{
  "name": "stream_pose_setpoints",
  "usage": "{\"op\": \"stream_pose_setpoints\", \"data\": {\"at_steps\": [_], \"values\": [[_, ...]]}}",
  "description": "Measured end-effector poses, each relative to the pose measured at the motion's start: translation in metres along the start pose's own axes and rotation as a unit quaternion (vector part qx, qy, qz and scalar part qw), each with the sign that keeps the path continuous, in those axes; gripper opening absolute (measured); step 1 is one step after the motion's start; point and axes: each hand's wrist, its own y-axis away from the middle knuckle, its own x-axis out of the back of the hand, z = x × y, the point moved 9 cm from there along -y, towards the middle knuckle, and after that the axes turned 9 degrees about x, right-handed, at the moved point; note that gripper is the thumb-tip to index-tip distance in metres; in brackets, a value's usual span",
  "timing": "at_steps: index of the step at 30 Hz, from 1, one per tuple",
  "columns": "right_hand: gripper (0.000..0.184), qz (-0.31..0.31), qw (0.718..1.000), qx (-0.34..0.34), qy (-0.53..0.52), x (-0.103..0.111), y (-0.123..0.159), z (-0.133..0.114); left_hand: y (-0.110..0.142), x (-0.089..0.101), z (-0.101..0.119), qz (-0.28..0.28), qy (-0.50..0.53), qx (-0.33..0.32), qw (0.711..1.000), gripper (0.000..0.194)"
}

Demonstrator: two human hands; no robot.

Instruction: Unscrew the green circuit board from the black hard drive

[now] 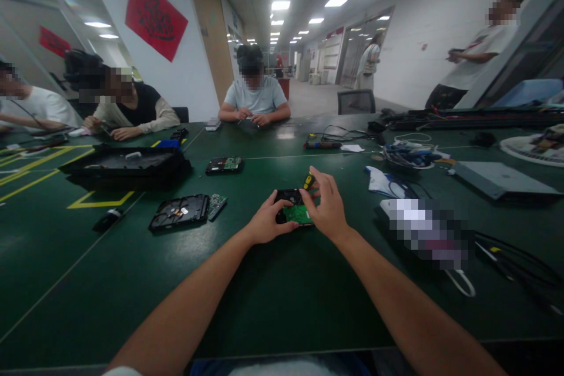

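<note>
On the green table in front of me lies a hard drive (pixel 294 215) with its green circuit board facing up. My left hand (pixel 269 220) grips the drive's left side, thumb and fingers over its edges. Above the drive's right part, my right hand (pixel 326 202) is closed around a small black and yellow screwdriver (pixel 308 180). The screwdriver stands roughly upright and tilted; its tip is hidden behind my fingers. To the left lie an upturned hard drive (pixel 180 212) without its board, a loose circuit board (pixel 217 207) touching it, and farther back another hard drive (pixel 224 165).
A black tray (pixel 126 164) stands at the left, with a small black object (pixel 108 220) before it. To the right are a phone with a pixelated screen (pixel 423 232), a silver box (pixel 506 180) and bundled cables (pixel 408 154). Several people sit or stand beyond the table (pixel 264 329).
</note>
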Motion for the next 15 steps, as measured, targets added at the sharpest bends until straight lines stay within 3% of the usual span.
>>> {"op": "stream_pose_setpoints", "data": {"at_steps": [15], "values": [[0.057,0.005,1.0,0.006,0.003,0.0001,-0.0004,-0.0018,0.0006,0.0012,0.001,0.003,0.012,0.0,1.0,0.062]]}}
